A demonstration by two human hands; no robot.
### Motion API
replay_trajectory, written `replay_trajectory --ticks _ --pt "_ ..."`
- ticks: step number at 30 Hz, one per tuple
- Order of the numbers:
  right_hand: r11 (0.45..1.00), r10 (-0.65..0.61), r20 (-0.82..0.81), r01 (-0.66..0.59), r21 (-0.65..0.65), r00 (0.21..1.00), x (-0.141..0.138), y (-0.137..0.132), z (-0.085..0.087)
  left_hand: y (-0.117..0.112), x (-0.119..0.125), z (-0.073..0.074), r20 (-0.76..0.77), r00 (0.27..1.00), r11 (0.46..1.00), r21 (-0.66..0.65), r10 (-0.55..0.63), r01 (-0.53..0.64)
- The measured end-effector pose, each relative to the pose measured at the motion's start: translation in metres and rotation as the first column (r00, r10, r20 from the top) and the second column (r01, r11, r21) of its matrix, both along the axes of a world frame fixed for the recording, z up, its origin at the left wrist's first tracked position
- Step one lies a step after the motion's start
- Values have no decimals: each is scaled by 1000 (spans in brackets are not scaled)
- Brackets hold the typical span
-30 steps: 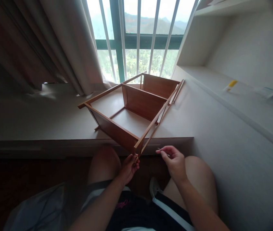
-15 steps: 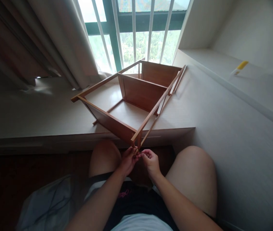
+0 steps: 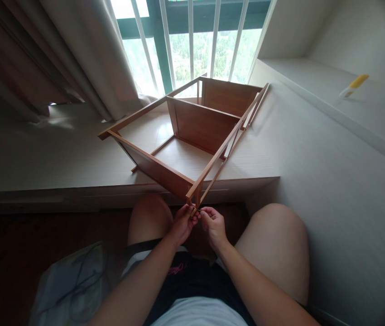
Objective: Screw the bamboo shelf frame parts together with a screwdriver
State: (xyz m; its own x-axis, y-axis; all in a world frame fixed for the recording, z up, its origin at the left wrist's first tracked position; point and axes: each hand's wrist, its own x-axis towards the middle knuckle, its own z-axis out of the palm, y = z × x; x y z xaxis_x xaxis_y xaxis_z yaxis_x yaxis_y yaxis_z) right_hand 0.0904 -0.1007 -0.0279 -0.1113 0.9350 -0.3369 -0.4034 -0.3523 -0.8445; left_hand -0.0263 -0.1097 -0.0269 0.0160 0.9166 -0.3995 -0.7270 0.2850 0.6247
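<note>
A brown wooden shelf rack (image 3: 209,124) with several panels lies on its side on a pale window ledge, its near corner jutting over the edge toward me. My left hand (image 3: 183,222) is closed around the end of a leg at that near corner. Just right of it, my right hand (image 3: 213,223) pinches a thin, dark, small piece against the same leg end. That piece is too small to name. Both hands sit between my knees, fingertips almost touching.
The pale ledge (image 3: 43,158) runs below a barred window (image 3: 195,50), with a curtain (image 3: 87,59) at left. A yellow-and-white object (image 3: 356,85) lies on the right-hand shelf (image 3: 291,68). A clear plastic bag (image 3: 72,285) with a dark cord rests on the floor at lower left.
The camera view has shifted slightly. My right fingers have moved a little at the leg end, while my left hand keeps its hold. The rack stays in place.
</note>
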Motion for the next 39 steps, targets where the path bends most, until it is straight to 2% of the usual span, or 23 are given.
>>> replay_trajectory --ticks 13,20,25,33,39 --pt "994 62 67 -67 81 996 -1 2 2 -2 2 0 -6 1000 1000 -15 12 -12" --pt "956 71 341 -161 244 937 3 2 8 -3 3 -4 -6 1000 1000 -5 -18 18" --pt "916 100 464 -264 303 880 4 6 10 -2 2 -3 -6 1000 1000 -7 -28 28" --pt "928 148 525 -301 220 838 10 8 -11 -2 1 -8 14 1000 1000 0 -17 17" --pt "842 292 616 -502 197 731 24 6 -18 -2 1 -9 9 1000 1000 7 -22 22"
